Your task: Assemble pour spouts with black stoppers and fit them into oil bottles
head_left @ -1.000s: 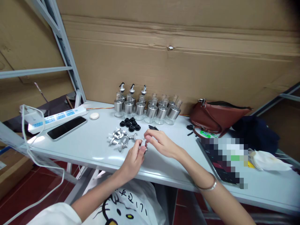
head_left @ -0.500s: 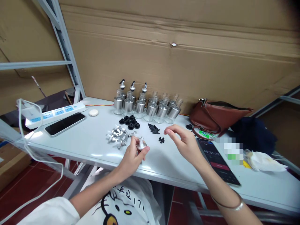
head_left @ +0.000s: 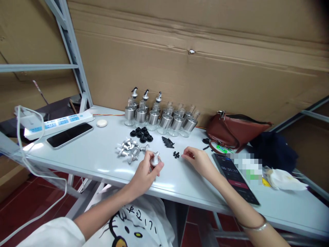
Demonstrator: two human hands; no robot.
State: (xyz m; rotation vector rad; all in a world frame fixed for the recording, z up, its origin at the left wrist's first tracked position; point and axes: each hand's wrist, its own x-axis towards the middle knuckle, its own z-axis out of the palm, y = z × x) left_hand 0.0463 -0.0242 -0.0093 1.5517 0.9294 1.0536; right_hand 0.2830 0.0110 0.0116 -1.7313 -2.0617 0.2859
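Metal spout (head_left: 155,160) points up, axis near upright
Left hand (head_left: 144,172) grips its base; right hand (head_left: 199,161) reaches forward, fingertips bunched, grasp unclear.

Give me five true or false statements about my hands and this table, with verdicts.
1. The left hand holds a silver part. True.
2. The right hand is just right of the small black pieces. True.
3. Both hands hold silver parts. False: only the left hand visibly does.
4. The bottles stand farther back than the silver pile. True.
5. The silver pile lies right of the small black pieces. False: it lies left of them.
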